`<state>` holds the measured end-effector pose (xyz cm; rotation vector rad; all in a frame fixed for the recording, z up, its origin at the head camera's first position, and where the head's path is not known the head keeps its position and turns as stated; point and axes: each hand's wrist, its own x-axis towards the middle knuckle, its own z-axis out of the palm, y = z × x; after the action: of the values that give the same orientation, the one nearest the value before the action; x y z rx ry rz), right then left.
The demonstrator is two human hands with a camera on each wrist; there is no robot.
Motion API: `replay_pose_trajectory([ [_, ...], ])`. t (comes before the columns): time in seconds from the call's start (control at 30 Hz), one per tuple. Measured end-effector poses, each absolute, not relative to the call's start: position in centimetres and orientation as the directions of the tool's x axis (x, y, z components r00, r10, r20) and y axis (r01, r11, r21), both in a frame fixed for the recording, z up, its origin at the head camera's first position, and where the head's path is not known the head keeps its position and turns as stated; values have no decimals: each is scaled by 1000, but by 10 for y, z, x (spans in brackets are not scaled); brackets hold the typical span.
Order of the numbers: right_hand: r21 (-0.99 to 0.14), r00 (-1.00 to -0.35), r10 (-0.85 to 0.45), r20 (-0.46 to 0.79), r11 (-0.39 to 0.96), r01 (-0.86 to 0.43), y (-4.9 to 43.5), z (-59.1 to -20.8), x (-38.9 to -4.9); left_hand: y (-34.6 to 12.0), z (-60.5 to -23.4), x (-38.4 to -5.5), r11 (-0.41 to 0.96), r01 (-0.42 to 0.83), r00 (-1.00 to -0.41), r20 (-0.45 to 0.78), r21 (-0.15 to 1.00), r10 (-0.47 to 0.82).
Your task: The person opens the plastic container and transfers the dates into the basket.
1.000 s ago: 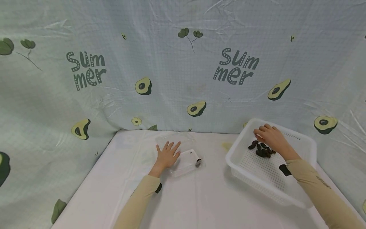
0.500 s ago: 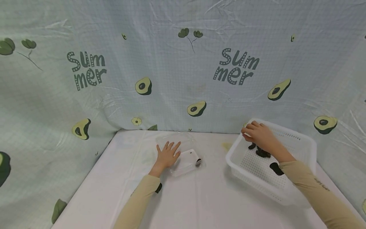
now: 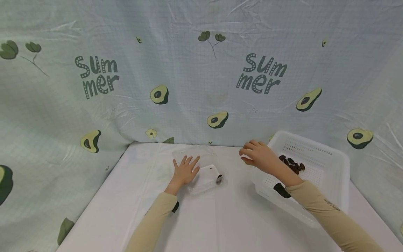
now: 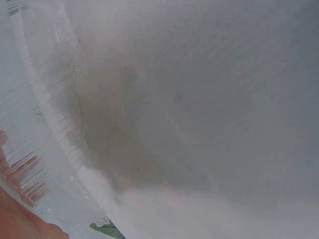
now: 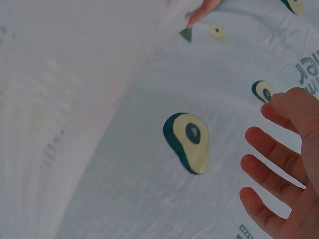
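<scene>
With fingers spread, my left hand rests on the left side of a clear plastic clamshell box. Its lid lies folded back behind it. A single dark brown oval piece sits in the box's right corner. My right hand hovers left of a white perforated basket, fingers bent. In the right wrist view its thumb overlaps the index finger while the other fingers stand apart; anything between thumb and index is hidden. Several similar dark pieces, resembling dried dates, lie in the basket.
A white cloth covers the table. Behind it hangs a pale curtain printed with avocados and lettering. The basket's raised rim stands at the right, with the right forearm crossing over it.
My right hand has moved left, from above the dark pieces across the basket's rim, uncovering more of the pieces. The left hand and the clear box have stayed in place.
</scene>
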<state>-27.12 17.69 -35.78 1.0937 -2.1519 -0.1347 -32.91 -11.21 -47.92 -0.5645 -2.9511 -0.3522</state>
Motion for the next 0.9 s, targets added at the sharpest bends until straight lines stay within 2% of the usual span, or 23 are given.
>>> replay_pose_trajectory([
  [0.27,426,-398,-803,443,580,-694,133,-375,-276,-111,-481,-329,901,377,-923,166,216,347],
  [0.57,543,-515,-839,174,518,-661,92,-402,-295,-108,-482,-330,919,351,-931,175,177,322],
  [0.8,556,-618,-786,-3,513,-654,76,-418,-314,-109,-483,-330,908,365,-925,191,204,328],
  [0.9,550,-643,-763,-67,509,-662,73,-426,-319,-110,-484,-330,909,364,-926,190,203,328],
])
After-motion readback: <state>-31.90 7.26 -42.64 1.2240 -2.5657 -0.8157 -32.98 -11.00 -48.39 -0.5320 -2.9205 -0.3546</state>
